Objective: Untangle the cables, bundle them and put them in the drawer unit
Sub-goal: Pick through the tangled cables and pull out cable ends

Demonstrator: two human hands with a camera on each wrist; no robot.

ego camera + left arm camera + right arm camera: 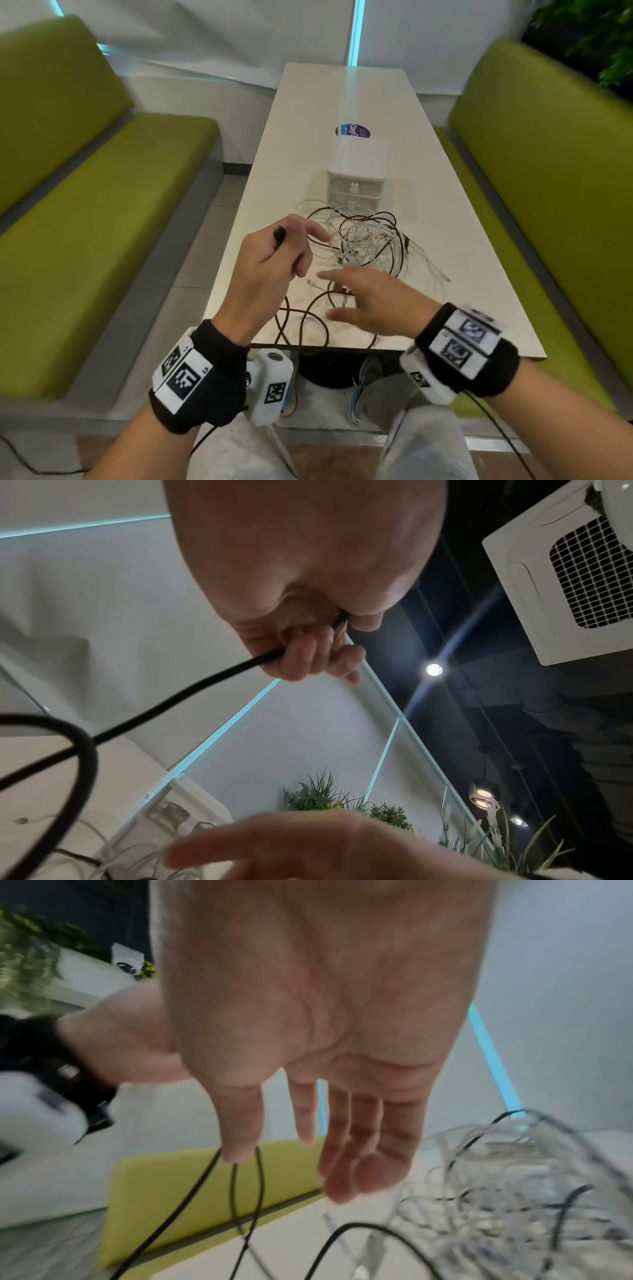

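Note:
A tangle of white and black cables [368,245] lies on the white table [472,274], just in front of a small white drawer unit [358,171] whose drawers look closed. My left hand [274,253] is raised over the near left part of the table and grips the end of a black cable [280,235], its plug sticking out above the thumb. From that fist [308,653] the black cable [178,693] runs down toward the table. My right hand [363,298] hovers flat, fingers straight, over black loops [308,318] at the near edge. Its palm [325,1015] holds nothing.
Green bench seats [102,212] flank the table on both sides. A round blue sticker [352,132] lies beyond the drawer unit. The far half of the table holds nothing else. My knees and shoes [366,377] show under the near edge.

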